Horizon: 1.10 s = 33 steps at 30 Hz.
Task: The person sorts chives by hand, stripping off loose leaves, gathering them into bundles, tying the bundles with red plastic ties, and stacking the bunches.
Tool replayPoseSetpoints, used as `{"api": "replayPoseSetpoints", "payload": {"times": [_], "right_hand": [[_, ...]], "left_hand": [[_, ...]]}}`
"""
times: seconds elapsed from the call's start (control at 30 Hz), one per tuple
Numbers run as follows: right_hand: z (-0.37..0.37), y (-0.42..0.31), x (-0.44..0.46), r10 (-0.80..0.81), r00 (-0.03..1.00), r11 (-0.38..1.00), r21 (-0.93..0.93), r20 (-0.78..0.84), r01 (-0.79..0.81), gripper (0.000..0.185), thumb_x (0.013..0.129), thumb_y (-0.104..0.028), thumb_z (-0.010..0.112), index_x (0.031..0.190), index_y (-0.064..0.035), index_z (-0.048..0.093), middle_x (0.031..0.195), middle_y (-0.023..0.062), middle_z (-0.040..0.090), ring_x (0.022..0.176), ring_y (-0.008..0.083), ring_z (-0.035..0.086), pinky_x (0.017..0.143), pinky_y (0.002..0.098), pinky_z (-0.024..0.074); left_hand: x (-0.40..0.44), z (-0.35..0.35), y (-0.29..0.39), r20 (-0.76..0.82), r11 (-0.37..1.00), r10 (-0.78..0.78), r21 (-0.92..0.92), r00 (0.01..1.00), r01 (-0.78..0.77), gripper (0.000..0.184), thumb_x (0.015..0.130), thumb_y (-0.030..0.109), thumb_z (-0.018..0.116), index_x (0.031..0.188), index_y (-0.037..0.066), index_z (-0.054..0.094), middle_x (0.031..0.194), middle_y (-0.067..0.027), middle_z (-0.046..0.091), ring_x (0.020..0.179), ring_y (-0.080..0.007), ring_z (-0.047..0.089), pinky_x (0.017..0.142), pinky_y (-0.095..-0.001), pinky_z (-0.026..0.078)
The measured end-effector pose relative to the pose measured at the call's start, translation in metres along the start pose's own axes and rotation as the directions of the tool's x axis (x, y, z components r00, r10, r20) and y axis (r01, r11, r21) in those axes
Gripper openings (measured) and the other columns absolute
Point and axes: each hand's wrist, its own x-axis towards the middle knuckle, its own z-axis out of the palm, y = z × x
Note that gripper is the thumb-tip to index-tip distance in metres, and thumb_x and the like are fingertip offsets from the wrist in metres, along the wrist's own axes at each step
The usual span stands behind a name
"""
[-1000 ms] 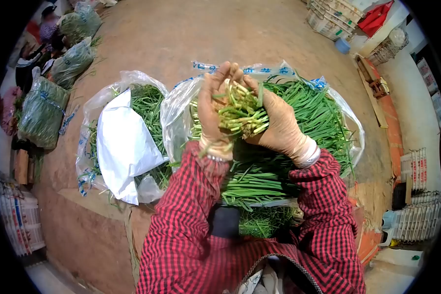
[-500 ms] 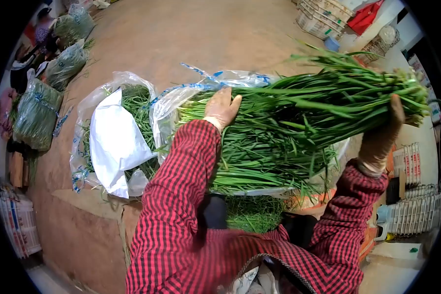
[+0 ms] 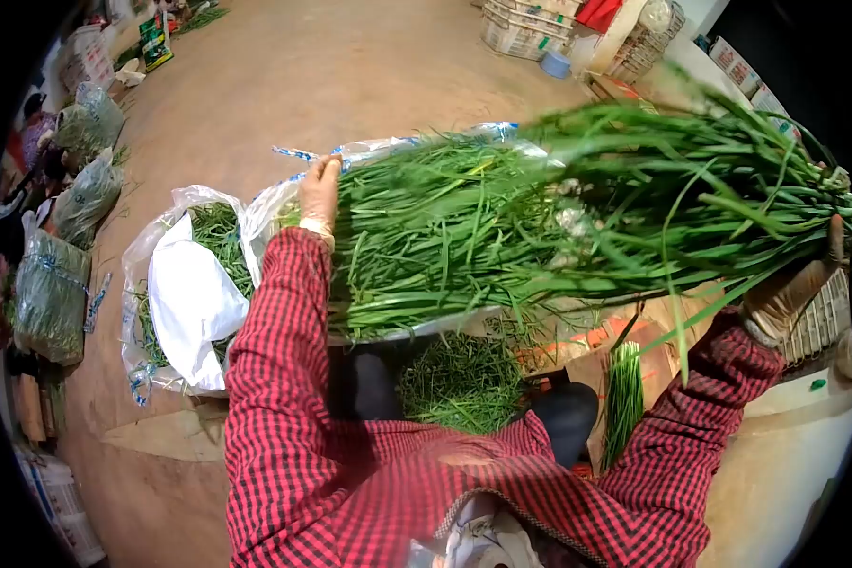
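An open bag (image 3: 273,204) of greens lies before me. Crosswise over its right side stretches a long leafy bundle (image 3: 691,194), stems rightward, gripped in my nearer right hand (image 3: 803,281); my left hand (image 3: 320,196) curls at the bag's left edge, hold unclear.

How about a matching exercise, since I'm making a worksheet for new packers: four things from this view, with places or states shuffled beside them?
Things:
1. right hand
2. white sheet
3. blue tub
4. slim green bundle

Places or states:
A. lying over greens in the left-hand bag
B. beside the person's right knee
C. holding a large leafy bunch
D. near the stacked crates

Pairs: 1-C, 2-A, 3-D, 4-B
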Motion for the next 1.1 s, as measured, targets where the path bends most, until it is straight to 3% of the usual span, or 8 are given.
{"api": "replayPoseSetpoints", "payload": {"times": [0.23, 0.4, 0.53, 0.63, 0.7, 0.83, 0.97, 1.1], "right_hand": [[-0.012, 0.004, -0.075, 0.159, 0.98, 0.983, -0.107, 0.119, -0.147, 0.035, 0.095, -0.022, 0.054, 0.118, 0.0023, 0.061, 0.115, 0.013, 0.064, 0.103, 0.0199, 0.062, 0.094, 0.0333, 0.047], [0.04, -0.005, -0.129, -0.066, 0.688, 0.755, -0.415, 0.723, 0.508, 0.031, 0.086, -0.015, 0.069, 0.112, 0.0009, 0.065, 0.112, 0.0059, 0.066, 0.101, 0.0155, 0.062, 0.087, 0.0297, 0.0501], [0.085, -0.029, -0.154, 0.179, 0.63, 0.971, -0.238, 0.755, 0.01, 0.062, 0.079, -0.018, 0.078, 0.13, -0.0014, 0.048, 0.125, 0.012, 0.056, 0.115, 0.0214, 0.054, 0.099, 0.0347, 0.0426], [0.05, -0.028, -0.167, 0.221, 0.528, 0.721, -0.502, 0.82, 0.478, 0.115, 0.067, -0.032, 0.087, 0.152, -0.0026, 0.015, 0.151, 0.0197, 0.032, 0.138, 0.0299, 0.035, 0.113, 0.0419, 0.0281], [0.0, -0.019, -0.21, 0.41, 0.602, 0.613, -0.696, 0.685, 0.375, 0.127, 0.065, -0.032, 0.087, 0.153, -0.0014, 0.002, 0.155, 0.023, 0.021, 0.144, 0.0325, 0.022, 0.116, 0.0419, 0.0215], [-0.083, -0.006, -0.304, 0.833, 0.456, 0.451, -0.862, 0.314, -0.232, 0.129, 0.07, -0.041, 0.085, 0.149, 0.0065, -0.006, 0.152, 0.0266, 0.022, 0.142, 0.0329, 0.026, 0.115, 0.0385, 0.0246], [-0.119, 0.014, -0.313, 1.0, -0.03, -0.005, -0.894, 0.01, -0.449, 0.114, 0.074, -0.041, 0.081, 0.148, 0.0103, 0.011, 0.14, 0.0263, 0.044, 0.13, 0.0299, 0.045, 0.108, 0.0342, 0.0358], [-0.121, 0.064, -0.287, 0.959, -0.235, -0.176, -0.983, -0.161, -0.044, 0.111, 0.073, -0.046, 0.078, 0.145, 0.0128, 0.018, 0.125, 0.0271, 0.057, 0.115, 0.0302, 0.058, 0.099, 0.0341, 0.0451]], "left_hand": [[-0.136, 0.042, 0.231, 0.443, 0.858, 0.513, -0.241, 0.735, -0.453, 0.088, 0.079, 0.047, 0.075, 0.146, 0.007, 0.034, 0.149, -0.0191, 0.036, 0.14, -0.0305, 0.032, 0.111, -0.0402, 0.033], [-0.224, 0.116, 0.279, 0.459, 0.651, 0.744, -0.331, 0.486, -0.684, 0.122, 0.061, 0.045, 0.088, 0.152, 0.006, 0.017, 0.155, -0.0197, 0.022, 0.144, -0.0321, 0.019, 0.114, -0.0434, 0.028], [-0.255, 0.162, 0.244, 0.352, 0.561, 0.699, -0.809, 0.622, -0.173, 0.094, 0.074, 0.023, 0.084, 0.146, 0.004, 0.027, 0.139, -0.0146, 0.042, 0.126, -0.0287, 0.044, 0.105, -0.0404, 0.04], [-0.298, 0.145, 0.24, 0.563, 0.375, 0.268, -0.808, 0.782, 0.454, 0.052, 0.086, 0.017, 0.067, 0.133, 0.003, 0.046, 0.124, -0.009, 0.057, 0.11, -0.0213, 0.057, 0.096, -0.0367, 0.047], [-0.321, 0.115, 0.25, 0.741, 0.025, 0.093, -0.67, 0.666, 0.742, 0.036, 0.091, 0.018, 0.06, 0.123, 0.003, 0.057, 0.114, -0.0071, 0.064, 0.102, -0.0186, 0.062, 0.092, -0.0356, 0.05], [-0.382, 0.124, 0.179, 0.896, -0.313, -0.268, -0.429, 0.354, 0.847, 0.03, 0.089, 0.027, 0.058, 0.11, 0.005, 0.063, 0.099, -0.0086, 0.068, 0.089, -0.0236, 0.066, 0.084, -0.0382, 0.055], [-0.442, 0.132, 0.107, 0.89, -0.43, -0.417, -0.374, 0.187, 0.822, 0.032, 0.096, 0.032, 0.052, 0.117, 0.008, 0.06, 0.101, -0.005, 0.067, 0.092, -0.0228, 0.065, 0.087, -0.0401, 0.054], [-0.438, 0.125, 0.079, 0.947, -0.447, -0.321, -0.154, 0.003, 0.881, 0.048, 0.098, 0.047, 0.05, 0.128, 0.01, 0.05, 0.12, -0.0109, 0.061, 0.108, -0.0263, 0.063, 0.091, -0.0428, 0.054]]}}
